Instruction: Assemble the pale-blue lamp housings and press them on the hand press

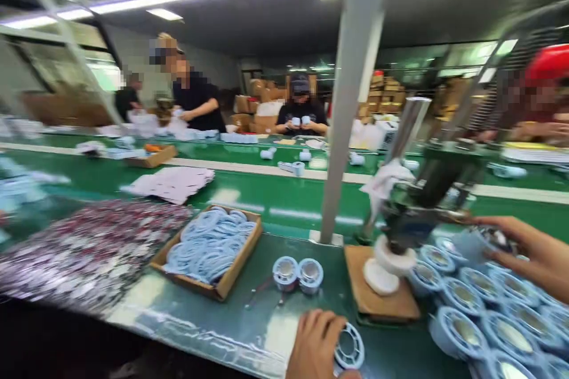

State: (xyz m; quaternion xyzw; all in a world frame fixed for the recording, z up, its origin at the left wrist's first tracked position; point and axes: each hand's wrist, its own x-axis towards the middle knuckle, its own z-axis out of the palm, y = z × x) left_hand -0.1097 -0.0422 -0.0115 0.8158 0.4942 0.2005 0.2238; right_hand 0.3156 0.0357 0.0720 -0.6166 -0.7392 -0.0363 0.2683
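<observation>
Low in the view, my left hand (313,343) is closed around a light-blue slotted round part (350,346). At the right edge, my right hand (528,251) grips a light-blue round housing (473,246), blurred, above many similar blue housings (511,331) with shiny round centres. Two blue round housings (297,274) stand side by side beyond my left hand, with thin leads beside them. Between my hands is a press (413,207), its white round pad (381,275) over a brown board (362,290).
A cardboard tray (237,266) of blue rings sits left of centre. Beside it lies a wide heap of small metallic and dark red parts (93,249). A grey post (351,100) rises by the green conveyor (249,186). Several people work across the line.
</observation>
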